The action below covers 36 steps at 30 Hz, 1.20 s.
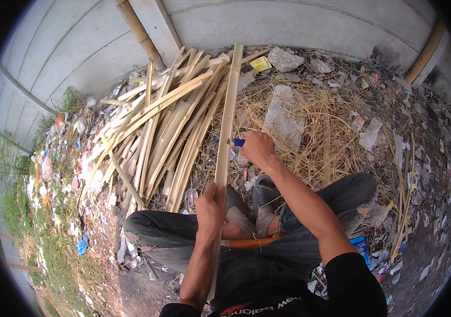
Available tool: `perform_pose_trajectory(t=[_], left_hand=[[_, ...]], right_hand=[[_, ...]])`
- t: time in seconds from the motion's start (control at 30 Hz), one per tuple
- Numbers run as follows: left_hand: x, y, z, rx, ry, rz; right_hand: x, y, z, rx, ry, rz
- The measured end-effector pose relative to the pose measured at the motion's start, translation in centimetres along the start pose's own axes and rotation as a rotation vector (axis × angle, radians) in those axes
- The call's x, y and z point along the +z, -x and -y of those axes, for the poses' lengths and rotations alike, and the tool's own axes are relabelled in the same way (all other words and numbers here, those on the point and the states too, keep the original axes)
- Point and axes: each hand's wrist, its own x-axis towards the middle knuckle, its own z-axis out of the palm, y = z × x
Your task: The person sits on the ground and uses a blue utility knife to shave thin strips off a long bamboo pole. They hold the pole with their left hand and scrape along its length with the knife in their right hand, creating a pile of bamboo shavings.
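A long split bamboo strip (226,119) runs from my lap up toward the wall, its pale hollow side facing up. Around its lower part my left hand (210,205) is closed, just in front of my crossed legs. Further up, my right hand (257,148) grips a small blue-handled tool (238,142) from the right side. The tool's working end meets the strip's right edge; its blade, if any, is too small to make out.
A heap of split bamboo strips (170,121) lies left of the held one. To the right are fibrous shavings (323,153), a clear plastic bottle (284,119) and a stone (285,59). Litter covers the ground. Behind stands a grey panel wall (289,26) with bamboo posts.
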Motion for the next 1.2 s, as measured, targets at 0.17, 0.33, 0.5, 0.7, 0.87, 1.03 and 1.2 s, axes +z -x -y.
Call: perform_pose_trajectory(t=[0.17, 0.33, 0.5, 0.7, 0.87, 1.03, 1.2], left_hand=[[0.3, 3.6, 1.2, -0.059, 0.164, 0.051], [-1.7, 8.2, 0.5, -0.112, 0.182, 0.244], [-6.6, 12.9, 3.3, -0.119, 0.142, 0.326], [-8.9, 8.1, 3.9, -0.146, 0.281, 0.186], [-18.5, 2.3, 3.6, 0.218, -0.507, -0.356], [-34.8, 0.1, 2.7, 0.407, -1.01, -1.047], [-39.3, -0.9, -4.2, 0.232, -0.773, -1.432]], right_hand=[[-1.8, -3.9, -2.4, 0.063, 0.024, -0.016], [-5.7, -8.5, -10.2, 0.354, 0.011, -0.173], [-10.7, -9.1, -20.1, 0.412, -0.026, -0.349], [-11.4, -7.0, -19.1, 0.423, 0.003, -0.119], [-9.1, -5.0, -18.8, 0.301, 0.033, 0.025], [-7.5, -2.5, -14.6, 0.125, 0.016, 0.21], [-5.1, -0.3, -8.6, -0.022, -0.155, 0.299]])
